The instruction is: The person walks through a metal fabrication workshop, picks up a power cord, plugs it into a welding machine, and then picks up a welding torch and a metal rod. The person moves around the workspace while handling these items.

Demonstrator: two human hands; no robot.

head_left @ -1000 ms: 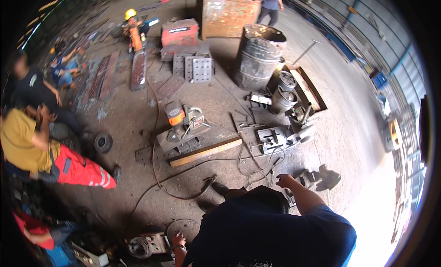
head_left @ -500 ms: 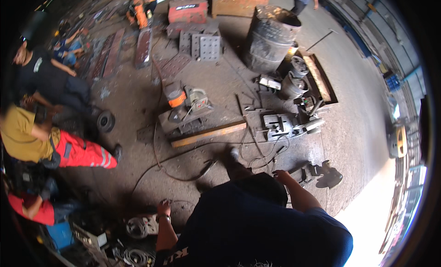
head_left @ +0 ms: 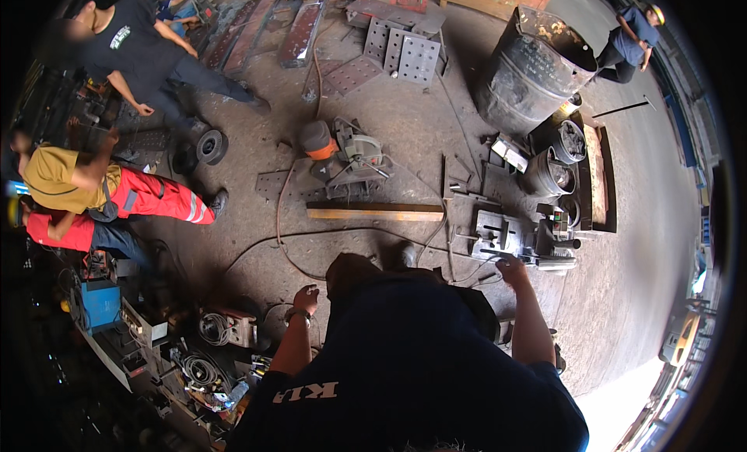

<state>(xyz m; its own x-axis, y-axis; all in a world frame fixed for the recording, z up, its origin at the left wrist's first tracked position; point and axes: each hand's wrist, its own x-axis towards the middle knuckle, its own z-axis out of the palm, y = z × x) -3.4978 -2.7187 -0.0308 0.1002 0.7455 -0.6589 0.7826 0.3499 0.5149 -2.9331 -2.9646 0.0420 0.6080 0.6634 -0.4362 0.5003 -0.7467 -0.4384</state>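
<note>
My left hand [head_left: 306,299], with a watch at the wrist, hangs beside my body with its fingers curled; whatever lies in them, if anything, is too small to make out. On the other side my right hand [head_left: 511,271] is held out over the floor, fingers loosely apart and nothing visible in them. Just beyond it in the picture sits a grey metal machine with a slotted base [head_left: 498,233]; I cannot tell whether the hand touches it. A long rusty steel bar [head_left: 375,211] lies on the floor ahead, in front of a cut-off saw [head_left: 362,158].
Cables and a hose [head_left: 319,233] snake across the floor before my feet. To the right stand a large drum [head_left: 533,71] and metal buckets [head_left: 547,176]. Co-workers are at the left, one in red trousers [head_left: 167,197]; another person [head_left: 632,43] is far right.
My view has shifted, and the saw, bar and slotted machine appear elsewhere in it. My right hand now appears near the slotted machine. The co-worker in black seems more upright.
</note>
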